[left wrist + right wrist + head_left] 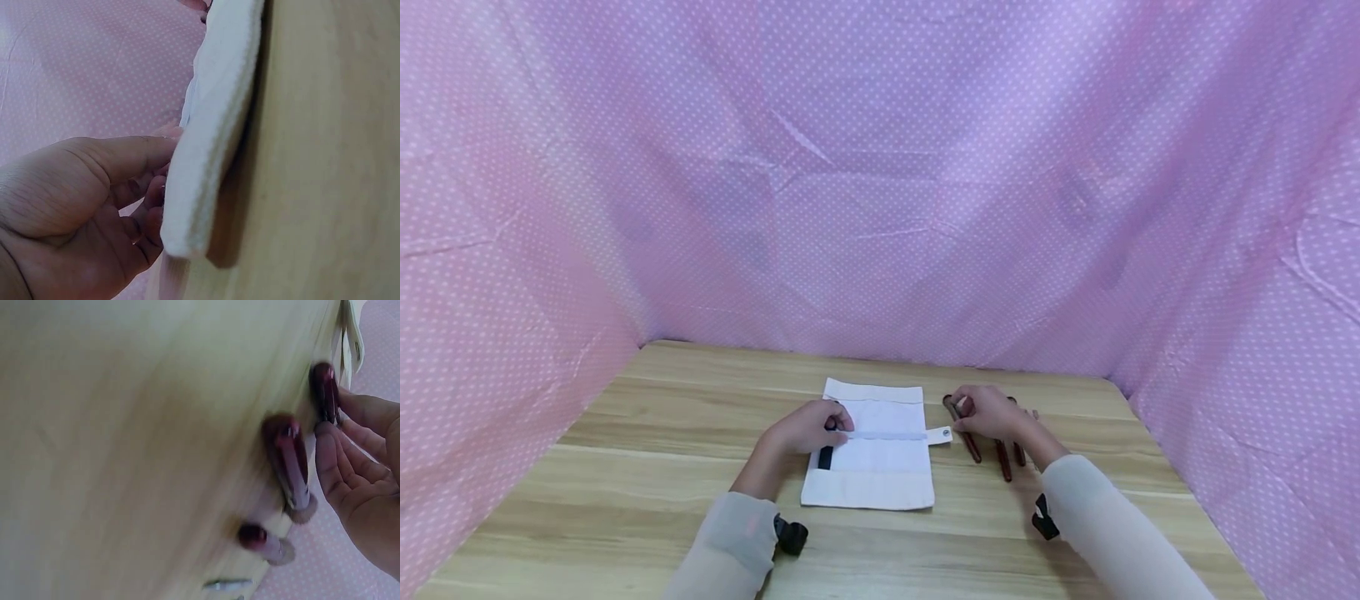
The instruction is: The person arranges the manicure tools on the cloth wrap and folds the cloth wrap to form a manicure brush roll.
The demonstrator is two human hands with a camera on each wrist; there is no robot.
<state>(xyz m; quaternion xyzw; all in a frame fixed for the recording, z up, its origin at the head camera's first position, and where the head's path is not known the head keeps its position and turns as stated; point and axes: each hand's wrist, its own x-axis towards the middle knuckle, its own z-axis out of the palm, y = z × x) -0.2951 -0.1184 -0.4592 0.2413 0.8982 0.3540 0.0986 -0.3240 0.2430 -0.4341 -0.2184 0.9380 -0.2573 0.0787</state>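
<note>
A white fabric brush roll (880, 487) lies spread out on the wooden table, with a snap tab (942, 435) sticking out on its right. My left hand (808, 427) is over the roll's left side, thumb and fingers pinching the pale band across its middle. Just below those fingers, a black strip (825, 457) lies along the roll. To the right, my right hand (988, 410) pinches a makeup brush (325, 394) with a dark red handle near its bristle end. Beside that hand lie a thicker red-handled brush (290, 456) and a smaller one (255, 537).
A small silvery item (228, 584) lies past the brushes in the right wrist view. Pink polka-dot cloth (880, 250) hangs behind the wooden table (625, 467) and along both sides. Each forearm wears a black wrist device (792, 536) below the hand.
</note>
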